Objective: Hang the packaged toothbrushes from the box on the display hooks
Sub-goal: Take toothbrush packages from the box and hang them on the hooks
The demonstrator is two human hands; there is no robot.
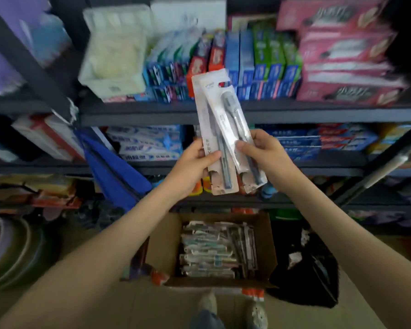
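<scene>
Two packaged toothbrushes are held up in front of the shelves, fanned apart. My left hand grips the rear toothbrush pack near its lower part, thumb across the card. My right hand pinches the front toothbrush pack, a white card with a dark brush under clear plastic. On the floor below stands an open cardboard box holding several more packaged toothbrushes. No display hooks can be made out in this blurred view.
Dark metal shelves carry toothpaste boxes, pink cartons and a white packet. A blue cloth hangs at the left. A black bag lies right of the box. My shoes stand just before it.
</scene>
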